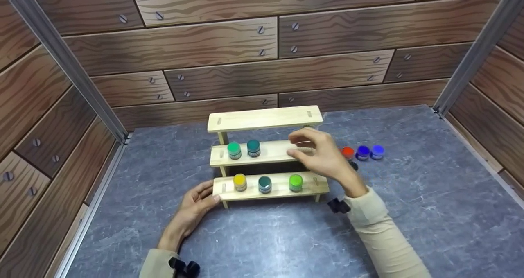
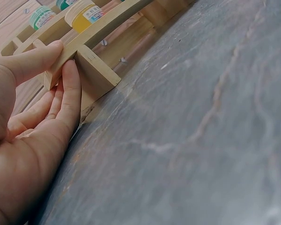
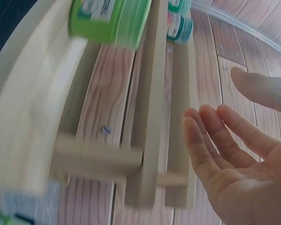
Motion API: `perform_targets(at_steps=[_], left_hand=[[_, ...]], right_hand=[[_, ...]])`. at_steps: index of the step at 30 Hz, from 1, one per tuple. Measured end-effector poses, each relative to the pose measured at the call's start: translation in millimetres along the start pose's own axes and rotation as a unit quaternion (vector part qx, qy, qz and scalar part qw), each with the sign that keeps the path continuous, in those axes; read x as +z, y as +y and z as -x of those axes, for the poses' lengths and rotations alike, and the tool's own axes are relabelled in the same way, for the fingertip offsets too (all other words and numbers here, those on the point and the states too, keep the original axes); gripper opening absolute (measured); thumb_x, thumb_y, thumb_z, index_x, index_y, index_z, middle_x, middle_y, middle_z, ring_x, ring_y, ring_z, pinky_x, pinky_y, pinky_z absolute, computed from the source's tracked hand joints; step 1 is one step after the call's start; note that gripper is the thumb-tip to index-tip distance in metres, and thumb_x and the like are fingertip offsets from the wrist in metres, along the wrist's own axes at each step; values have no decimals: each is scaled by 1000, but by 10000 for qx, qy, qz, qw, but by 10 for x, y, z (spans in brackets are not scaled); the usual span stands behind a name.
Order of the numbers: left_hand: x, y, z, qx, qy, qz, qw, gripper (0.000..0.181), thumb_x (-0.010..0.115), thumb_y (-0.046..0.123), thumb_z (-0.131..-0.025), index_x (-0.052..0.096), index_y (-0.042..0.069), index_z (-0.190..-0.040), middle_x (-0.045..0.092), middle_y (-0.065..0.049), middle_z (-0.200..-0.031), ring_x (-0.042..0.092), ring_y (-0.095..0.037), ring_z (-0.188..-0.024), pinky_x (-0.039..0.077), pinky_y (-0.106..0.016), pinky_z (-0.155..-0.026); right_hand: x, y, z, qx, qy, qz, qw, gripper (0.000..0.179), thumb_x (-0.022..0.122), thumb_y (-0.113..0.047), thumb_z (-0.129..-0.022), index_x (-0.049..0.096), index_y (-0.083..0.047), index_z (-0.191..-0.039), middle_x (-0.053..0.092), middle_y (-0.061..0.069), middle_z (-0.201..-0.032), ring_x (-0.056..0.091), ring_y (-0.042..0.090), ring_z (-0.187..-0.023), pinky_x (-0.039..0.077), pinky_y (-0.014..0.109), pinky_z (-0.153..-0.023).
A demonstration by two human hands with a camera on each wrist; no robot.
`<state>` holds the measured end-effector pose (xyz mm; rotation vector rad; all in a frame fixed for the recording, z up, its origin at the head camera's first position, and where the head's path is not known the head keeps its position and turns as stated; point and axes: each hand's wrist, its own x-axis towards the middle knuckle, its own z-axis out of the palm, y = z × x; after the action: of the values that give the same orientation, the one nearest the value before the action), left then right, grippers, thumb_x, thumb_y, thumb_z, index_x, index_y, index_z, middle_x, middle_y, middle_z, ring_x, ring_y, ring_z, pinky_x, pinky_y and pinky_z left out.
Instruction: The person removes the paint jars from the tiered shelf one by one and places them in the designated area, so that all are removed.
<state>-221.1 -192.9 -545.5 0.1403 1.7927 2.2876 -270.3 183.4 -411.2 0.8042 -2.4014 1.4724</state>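
Observation:
A three-tier wooden display stand [image 1: 266,119] stands on the grey tabletop. My left hand [image 1: 195,206] pinches the left end of its lowest tier, thumb on top and fingers beneath, as the left wrist view shows. On that tier sit a yellow paint jar [image 1: 240,182], a dark teal jar [image 1: 265,184] and a light green jar [image 1: 295,183]. The middle tier carries a green jar [image 1: 234,150] and a teal jar [image 1: 253,148] at its left. Over this tier's right part hovers my right hand [image 1: 321,155], fingers loosely bent, holding nothing.
Right of the stand, a red jar [image 1: 347,152], a dark blue jar [image 1: 362,152] and a violet-blue jar [image 1: 377,152] stand in a row on the tabletop [image 1: 430,196]. A dark object [image 1: 353,166] is partly hidden by the right hand. Wood-patterned walls [image 1: 229,81] enclose the back and sides.

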Motion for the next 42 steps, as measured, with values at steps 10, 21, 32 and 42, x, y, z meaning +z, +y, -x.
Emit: perform_targets(at_steps=[10, 21, 32, 42], left_hand=[[-5, -15, -6, 8, 7, 3, 10000, 73, 69, -2, -97, 33, -14, -158, 49, -30, -153, 66, -21, -123, 58, -30, -106], [-12, -16, -7, 57, -94, -30, 9999, 74, 68, -1, -99, 30, -14, -160, 43, -33, -157, 64, -21, -127, 56, -28, -109], [-12, -20, 9, 34, -91, -61, 9999, 74, 69, 1, -99, 30, -13, -160, 42, -34, -158, 63, -22, -128, 56, -28, -109], [-11, -3, -4, 1, -35, -45, 10000, 73, 70, 0, -98, 32, -13, -159, 44, -33, -157, 64, -22, -125, 57, -29, -107]], right_hand=[[351, -45, -157, 123, 84, 76, 9999, 36, 85, -10, -91, 73, -1, -124, 74, 19, -120, 73, 37, -113, 62, 42, -102], [665, -80, -315, 503, -330, 114, 9981, 44, 84, -13, -93, 69, 2, -132, 71, 20, -128, 73, 32, -112, 62, 38, -102], [804, -110, -392, 544, -590, 10, 9968, 42, 79, -11, -98, 67, 5, -135, 72, 19, -124, 74, 30, -111, 63, 34, -99], [727, -150, -376, 506, -464, -98, 9976, 34, 78, -5, -97, 70, 2, -129, 73, 18, -122, 75, 30, -108, 64, 35, -97]])
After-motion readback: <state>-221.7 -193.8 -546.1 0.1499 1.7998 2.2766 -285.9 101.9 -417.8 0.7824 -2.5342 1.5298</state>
